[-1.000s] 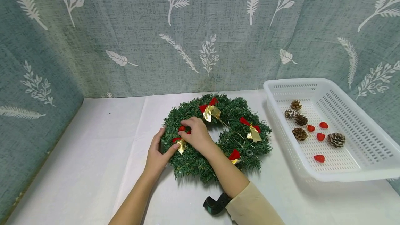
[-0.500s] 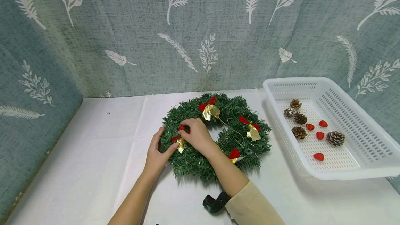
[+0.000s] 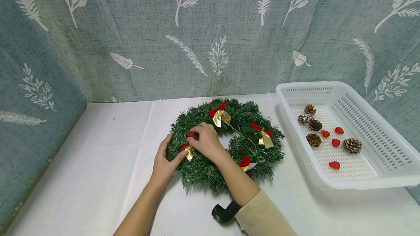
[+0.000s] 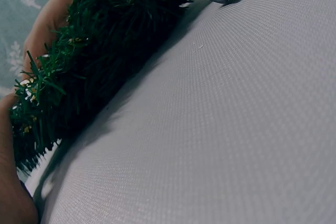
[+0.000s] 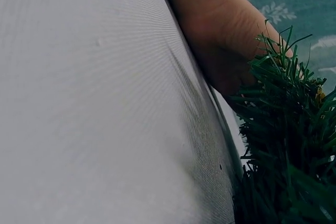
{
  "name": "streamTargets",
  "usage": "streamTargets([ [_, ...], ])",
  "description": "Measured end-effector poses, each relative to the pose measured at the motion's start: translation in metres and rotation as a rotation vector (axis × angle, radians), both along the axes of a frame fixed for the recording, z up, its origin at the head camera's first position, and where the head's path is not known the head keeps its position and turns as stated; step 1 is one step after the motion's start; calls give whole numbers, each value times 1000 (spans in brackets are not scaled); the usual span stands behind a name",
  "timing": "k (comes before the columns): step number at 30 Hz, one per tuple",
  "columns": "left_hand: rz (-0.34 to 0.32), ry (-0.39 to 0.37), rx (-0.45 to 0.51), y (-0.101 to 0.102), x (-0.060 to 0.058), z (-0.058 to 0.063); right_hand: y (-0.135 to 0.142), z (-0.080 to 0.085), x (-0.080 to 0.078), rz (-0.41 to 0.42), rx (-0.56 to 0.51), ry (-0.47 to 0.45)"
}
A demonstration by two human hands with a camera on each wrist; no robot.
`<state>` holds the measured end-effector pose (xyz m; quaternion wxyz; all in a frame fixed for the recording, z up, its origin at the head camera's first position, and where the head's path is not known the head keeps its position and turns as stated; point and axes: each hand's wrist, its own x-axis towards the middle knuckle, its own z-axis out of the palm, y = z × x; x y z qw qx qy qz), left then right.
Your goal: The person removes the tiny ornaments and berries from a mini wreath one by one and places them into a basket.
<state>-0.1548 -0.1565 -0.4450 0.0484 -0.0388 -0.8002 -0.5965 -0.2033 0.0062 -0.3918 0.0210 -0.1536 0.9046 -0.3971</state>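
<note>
A green artificial wreath lies flat on the white table, dressed with red bows that have gold ribbon tails. My left hand grips its left side, fingers around the outer edge and thumb on top beside the left bow. Over the wreath's left part, my right hand pinches a small red berry ornament down among the sprigs, just above that bow. The wreath's dense side fills the upper left of the left wrist view. In the right wrist view, needles partly cover a hand.
At the right stands a white perforated basket holding several pine cones and red berries. A black device is on my right wrist, close above the table. Patterned grey-green cloth hangs behind the table.
Both hands stay in nearly the same place on the wreath. The right fingers shift only slightly around the red berry ornament. The basket and its contents look unmoved.
</note>
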Motion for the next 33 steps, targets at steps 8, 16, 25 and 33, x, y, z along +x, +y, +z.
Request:
streamTargets([
  [8,-1,-10,0,1,0,0,1,0,-1,-28,-30,-35],
  [16,0,-20,-5,1,0,1,2,-1,-2,-53,-86,-25],
  [25,0,-9,-1,1,0,1,0,-2,0,-87,-140,4],
  [33,-12,-1,11,0,1,2,-1,1,1,-111,-180,10],
])
